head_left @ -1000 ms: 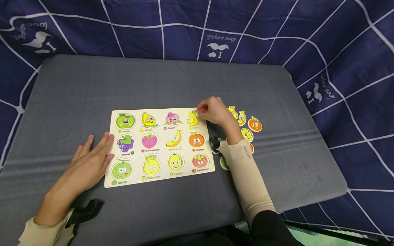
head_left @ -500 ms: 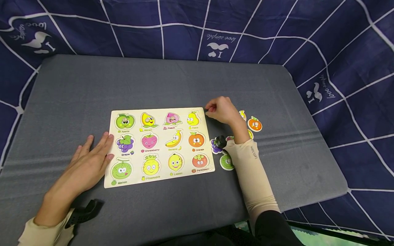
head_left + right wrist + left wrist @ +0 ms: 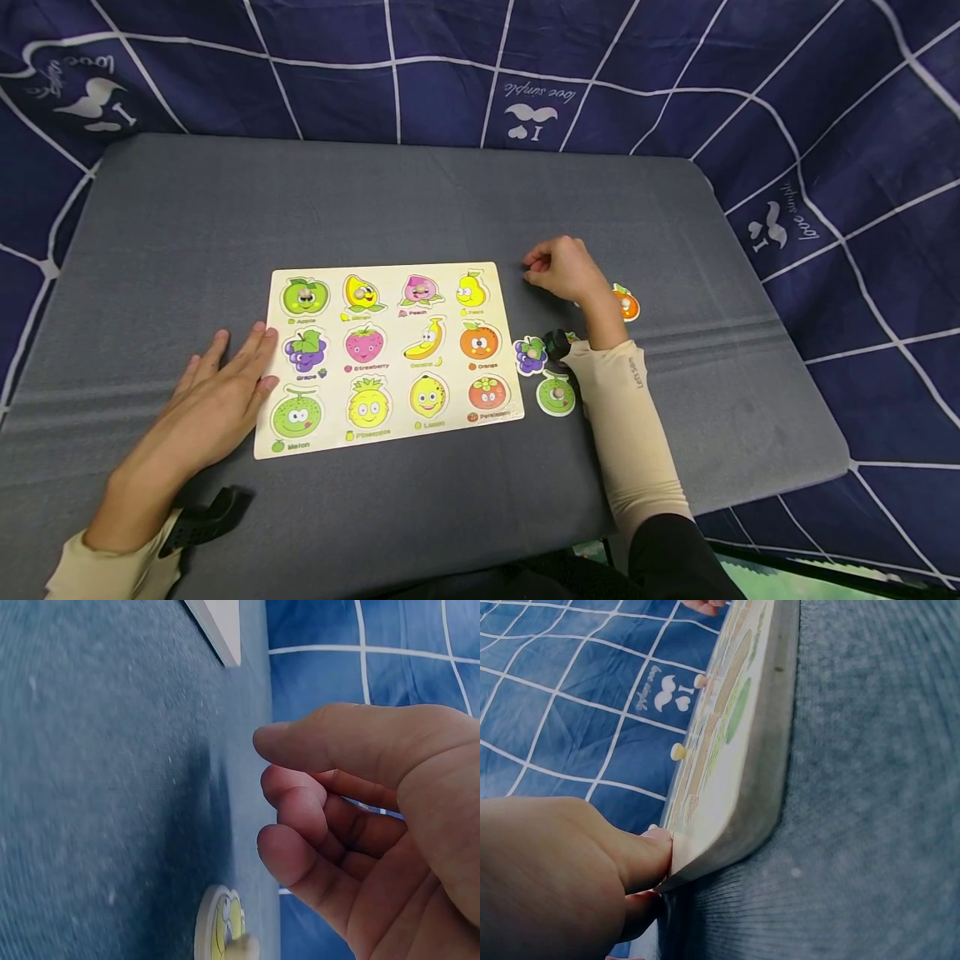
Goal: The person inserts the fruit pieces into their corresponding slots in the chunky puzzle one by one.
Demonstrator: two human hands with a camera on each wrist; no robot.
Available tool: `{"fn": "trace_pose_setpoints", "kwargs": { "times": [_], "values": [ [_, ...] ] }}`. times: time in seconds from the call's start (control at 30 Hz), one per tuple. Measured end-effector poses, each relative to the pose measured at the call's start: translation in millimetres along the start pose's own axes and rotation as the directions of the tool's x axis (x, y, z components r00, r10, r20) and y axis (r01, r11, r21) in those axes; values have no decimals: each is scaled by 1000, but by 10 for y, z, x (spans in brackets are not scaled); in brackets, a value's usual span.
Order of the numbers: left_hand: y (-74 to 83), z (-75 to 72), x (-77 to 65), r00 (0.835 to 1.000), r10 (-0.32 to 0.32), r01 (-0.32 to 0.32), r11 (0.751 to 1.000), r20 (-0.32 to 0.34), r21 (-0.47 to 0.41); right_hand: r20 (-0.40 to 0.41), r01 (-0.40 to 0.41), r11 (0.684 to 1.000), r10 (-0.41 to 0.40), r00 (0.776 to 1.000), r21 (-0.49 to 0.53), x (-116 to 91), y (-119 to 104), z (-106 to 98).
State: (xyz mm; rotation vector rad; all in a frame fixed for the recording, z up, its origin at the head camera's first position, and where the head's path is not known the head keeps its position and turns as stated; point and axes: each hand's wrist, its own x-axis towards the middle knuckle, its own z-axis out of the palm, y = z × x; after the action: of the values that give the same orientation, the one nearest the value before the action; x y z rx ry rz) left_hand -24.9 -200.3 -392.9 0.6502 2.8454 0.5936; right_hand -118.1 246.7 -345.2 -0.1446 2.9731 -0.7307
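Note:
A pale wooden fruit puzzle board (image 3: 400,392) lies flat on the table. Knobbed apple (image 3: 309,302), mango (image 3: 360,298) and peach (image 3: 420,295) pieces sit in its far row; the pear picture (image 3: 470,292) shows no knob. My left hand (image 3: 210,404) rests at the board's left edge, fingers fairly straight, its thumb (image 3: 649,859) touching the edge. My right hand (image 3: 567,268) hovers right of the board, fingers loosely bent with nothing between them. Below it in the right wrist view lies a yellow knobbed piece (image 3: 229,930).
Loose grape (image 3: 531,356), melon (image 3: 556,395) and orange (image 3: 628,304) pieces lie right of the board. My right sleeve (image 3: 630,425) and forearm hide other pieces. A dark blue checked cloth (image 3: 442,100) surrounds the grey table (image 3: 360,200).
My right hand has moved right, from the pear picture to beyond the board's right edge. Its arm now uncovers the grape and melon pieces and hides several yellow ones. The left hand stays still.

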Motion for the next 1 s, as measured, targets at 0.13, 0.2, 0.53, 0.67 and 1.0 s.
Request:
{"fn": "trace_pose_setpoints", "kwargs": {
  "times": [0.13,0.2,0.53,0.67,1.0],
  "values": [
    [2,2,-2,1000,-7,7,1000,5,0,-11,-4,1000,4,1000,8,-17,34,-33],
    [2,3,-1,1000,-7,7,1000,8,1,-17,-8,1000,8,1000,7,-27,56,-48],
    [7,-5,-4,1000,-10,10,1000,8,-3,-51,-49,998,50,997,25,-66,174,-152],
    [5,-4,-3,1000,-9,9,1000,3,0,-63,-58,998,60,996,35,-86,229,-191],
    [-3,-2,-18,1000,-2,2,1000,0,-6,-81,-115,992,119,990,46,-146,325,-224]
  ]
}}
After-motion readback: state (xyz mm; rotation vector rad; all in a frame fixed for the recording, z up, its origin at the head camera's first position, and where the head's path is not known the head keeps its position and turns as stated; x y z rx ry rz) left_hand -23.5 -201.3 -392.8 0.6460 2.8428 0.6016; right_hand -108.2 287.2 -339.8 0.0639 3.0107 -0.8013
